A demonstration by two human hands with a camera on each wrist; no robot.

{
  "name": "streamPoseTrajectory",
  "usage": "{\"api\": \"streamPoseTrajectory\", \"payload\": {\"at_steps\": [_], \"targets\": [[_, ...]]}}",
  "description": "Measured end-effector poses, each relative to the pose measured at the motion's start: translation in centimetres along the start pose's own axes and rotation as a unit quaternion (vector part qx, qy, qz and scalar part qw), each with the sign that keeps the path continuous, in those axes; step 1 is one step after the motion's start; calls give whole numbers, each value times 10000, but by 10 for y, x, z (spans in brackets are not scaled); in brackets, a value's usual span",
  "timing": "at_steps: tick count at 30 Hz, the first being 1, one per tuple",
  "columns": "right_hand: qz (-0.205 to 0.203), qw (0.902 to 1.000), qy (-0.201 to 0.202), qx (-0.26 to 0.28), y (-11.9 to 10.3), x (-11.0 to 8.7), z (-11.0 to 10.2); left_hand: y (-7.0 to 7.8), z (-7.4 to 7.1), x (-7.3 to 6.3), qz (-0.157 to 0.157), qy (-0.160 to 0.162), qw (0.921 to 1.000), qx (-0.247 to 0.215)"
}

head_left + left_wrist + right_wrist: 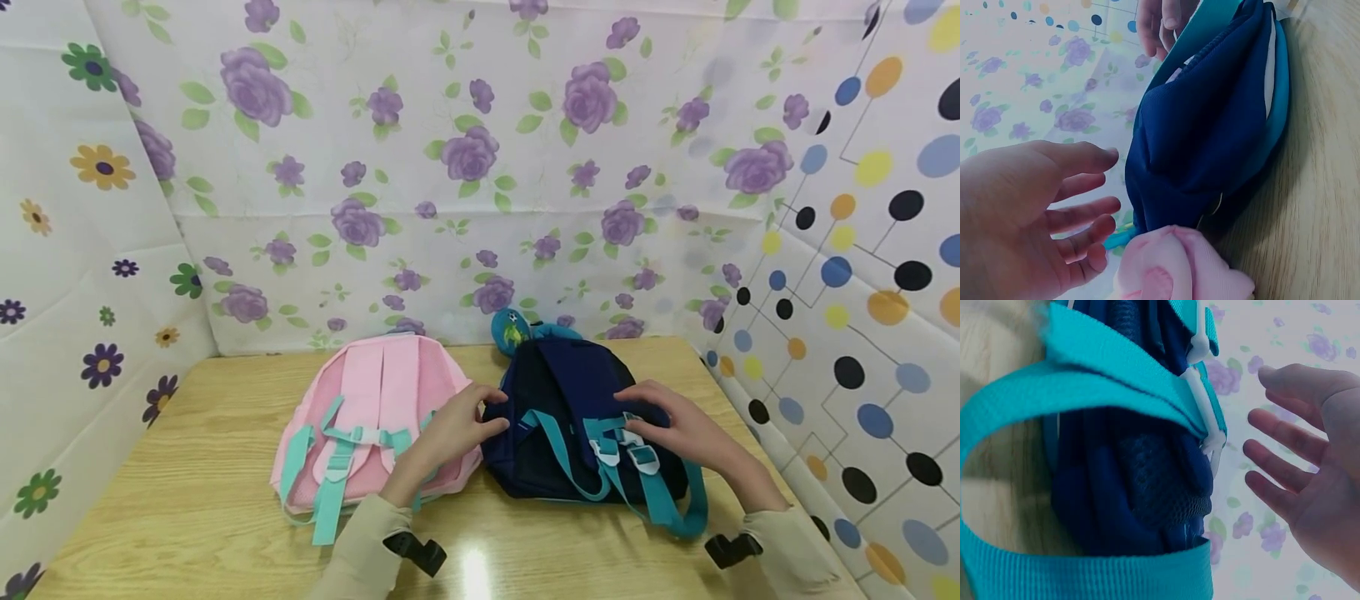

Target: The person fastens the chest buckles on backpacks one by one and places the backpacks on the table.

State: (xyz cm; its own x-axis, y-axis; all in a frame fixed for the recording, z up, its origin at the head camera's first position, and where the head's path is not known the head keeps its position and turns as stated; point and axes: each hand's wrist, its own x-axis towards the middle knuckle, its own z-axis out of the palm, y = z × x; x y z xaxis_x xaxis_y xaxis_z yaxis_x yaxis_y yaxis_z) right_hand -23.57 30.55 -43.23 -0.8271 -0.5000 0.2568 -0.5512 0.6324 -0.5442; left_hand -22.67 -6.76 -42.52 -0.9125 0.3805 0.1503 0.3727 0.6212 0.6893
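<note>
A navy backpack (540, 450) with teal straps lies strap side up on the wooden table. My left hand (459, 423) is at its left side, fingers spread and relaxed. In the left wrist view that hand (1041, 212) shows a gap between its fingertips and the navy cloth. Over the strap buckles on the right side is my right hand (675, 421), fingers loosely bent. The right wrist view shows this hand (1310, 450) apart from the white buckle (1207, 415) and holding nothing. A pink backpack (435, 375) with mint straps lies to the left, partly behind my left forearm.
A round blue piece with a green figure (512, 332) sticks out behind the navy backpack. The wooden table (202, 467) meets a flowered cloth (420, 175) at the back. A dotted cloth (870, 333) hangs at the right.
</note>
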Motion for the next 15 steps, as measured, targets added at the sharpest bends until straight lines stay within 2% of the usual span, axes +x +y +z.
{"api": "streamPoseTrajectory", "payload": {"at_steps": [5,9,15], "targets": [[68,9998,198,38,3,-3,-2,7,7,9,93,-81,9999,31],[120,9997,205,-27,5,-5,-3,12,12,17,312,-226,9992,-73],[159,9996,210,-121,7,-9,-2,29,19,27,451,-316,9985,8]]}}
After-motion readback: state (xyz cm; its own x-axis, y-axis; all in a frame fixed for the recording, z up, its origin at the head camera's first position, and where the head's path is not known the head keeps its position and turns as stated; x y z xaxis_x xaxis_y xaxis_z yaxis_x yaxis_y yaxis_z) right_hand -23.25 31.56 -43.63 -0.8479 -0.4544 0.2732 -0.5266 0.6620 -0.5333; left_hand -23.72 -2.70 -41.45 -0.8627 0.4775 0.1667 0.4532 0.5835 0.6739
